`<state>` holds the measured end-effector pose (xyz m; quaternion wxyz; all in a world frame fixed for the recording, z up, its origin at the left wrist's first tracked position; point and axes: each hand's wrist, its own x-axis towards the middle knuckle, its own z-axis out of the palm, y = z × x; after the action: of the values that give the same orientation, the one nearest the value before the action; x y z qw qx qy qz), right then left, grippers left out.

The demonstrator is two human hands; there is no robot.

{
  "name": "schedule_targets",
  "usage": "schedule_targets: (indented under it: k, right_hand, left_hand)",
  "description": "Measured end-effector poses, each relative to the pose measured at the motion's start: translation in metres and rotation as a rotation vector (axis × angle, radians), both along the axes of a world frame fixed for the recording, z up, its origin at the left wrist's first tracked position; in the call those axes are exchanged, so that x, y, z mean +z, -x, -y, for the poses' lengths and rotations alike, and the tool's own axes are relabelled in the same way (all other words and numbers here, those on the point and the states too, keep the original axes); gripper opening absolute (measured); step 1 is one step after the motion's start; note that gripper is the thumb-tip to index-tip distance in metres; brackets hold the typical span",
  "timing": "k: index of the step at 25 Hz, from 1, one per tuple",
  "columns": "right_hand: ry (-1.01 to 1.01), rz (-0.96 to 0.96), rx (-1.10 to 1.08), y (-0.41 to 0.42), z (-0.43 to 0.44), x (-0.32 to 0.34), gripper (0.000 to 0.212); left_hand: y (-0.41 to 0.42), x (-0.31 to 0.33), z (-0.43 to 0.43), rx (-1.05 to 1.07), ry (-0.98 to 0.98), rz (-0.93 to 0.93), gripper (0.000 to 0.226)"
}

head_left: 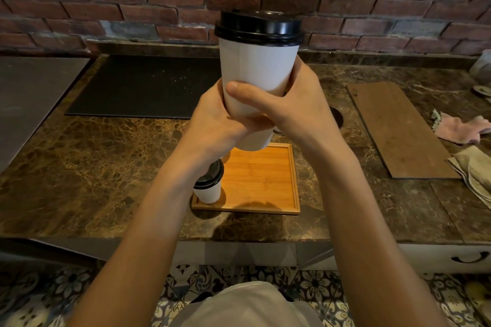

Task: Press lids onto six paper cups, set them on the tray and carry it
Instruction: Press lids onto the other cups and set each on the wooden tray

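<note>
1. i see the lidded cup [257,71] held upright in the air, long axis vertical, above the far edge of the tray [265,180]; its black lid [259,26] looks seated.
2. the left hand [212,119] wraps the cup's lower left wall. the right hand [297,106] wraps the right wall, thumb across the near face. both hold only this cup.
3. the tray lies below and nearer than the cup, about equally close to both hands.
4. a second lidded cup [208,186] stands in the tray's near left corner; i judge the bare right side suits the set-down.
5. no brand or label shows on either cup; the faint marks on the tray floor are illegible.
</note>
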<state>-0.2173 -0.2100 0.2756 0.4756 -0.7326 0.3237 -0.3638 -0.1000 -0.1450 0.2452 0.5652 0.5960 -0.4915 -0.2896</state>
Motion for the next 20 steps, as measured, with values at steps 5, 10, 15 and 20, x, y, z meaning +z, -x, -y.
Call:
schedule_targets:
  k: [5, 10, 15, 20]
  right_hand:
    - [-0.004, 0.008, 0.006, 0.0, -0.001, 0.001, 0.071]
    - [0.0, 0.007, 0.011, -0.001, -0.001, 0.0, 0.073]
    - [0.02, 0.037, 0.01, 0.003, 0.001, -0.004, 0.069]
    - [0.057, 0.087, 0.01, 0.004, 0.001, -0.008, 0.07]
  left_hand:
    - [0.0, -0.002, 0.001, -0.005, 0.018, 0.016, 0.07]
    - [-0.002, -0.004, 0.0, 0.005, 0.018, 0.018, 0.067]
    - [-0.007, -0.008, 0.001, -0.028, 0.016, 0.054, 0.062]
    - [-0.011, -0.009, 0.002, -0.09, 0.038, 0.062, 0.072]
